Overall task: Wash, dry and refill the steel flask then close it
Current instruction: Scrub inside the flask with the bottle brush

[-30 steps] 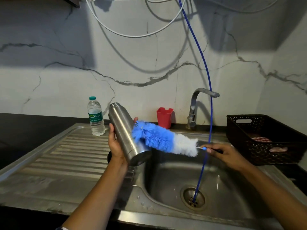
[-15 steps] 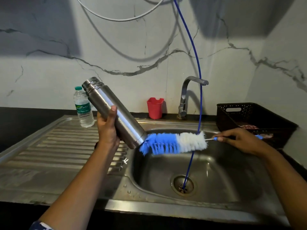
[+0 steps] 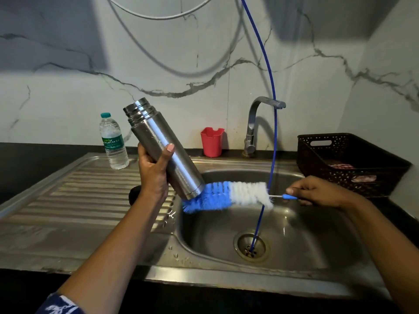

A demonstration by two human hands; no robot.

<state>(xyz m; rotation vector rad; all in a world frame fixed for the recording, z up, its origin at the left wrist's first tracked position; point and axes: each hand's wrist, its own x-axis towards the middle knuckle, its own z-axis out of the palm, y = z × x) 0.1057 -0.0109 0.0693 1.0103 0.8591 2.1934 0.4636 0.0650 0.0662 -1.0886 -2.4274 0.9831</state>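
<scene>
Head view. Left hand point(image 3: 154, 171) grips the steel flask point(image 3: 162, 148) around its mid body, fingers wrapped behind it and the thumb across the front. The flask is in the air, tilted, with its open threaded mouth up and to the left and its base down and to the right, over the left edge of the sink basin point(image 3: 317, 241). No cap on it. Water drops on its side.

Right hand point(image 3: 317, 191) pinches the thin blue handle of the bottle brush point(image 3: 229, 196), fingers curled around it. The brush lies roughly level over the basin. Its blue bristle end touches the flask's base and its white bristle end is nearer the right hand.

A blue hose point(image 3: 271, 87) hangs from above, passes the tap point(image 3: 254, 128) spout and the brush, and ends in the drain point(image 3: 251, 245). The ribbed drainboard point(image 3: 79, 200) is to the left of the basin. A plastic water bottle point(image 3: 113, 143) with a green label and cap stands upright at its back. A red plastic cup point(image 3: 212, 141) stands on the ledge by the wall, left of the tap.

A black perforated basket point(image 3: 340, 164) sits on the counter to the right, with some cloth inside that is too dim to identify. A dark round object point(image 3: 133, 196) shows on the drainboard behind the left wrist, mostly hidden, so cannot tell what it is. A white cable point(image 3: 158, 15) loops across the marble wall at the top. A blue patterned sleeve point(image 3: 59, 304) shows at the lower left.
</scene>
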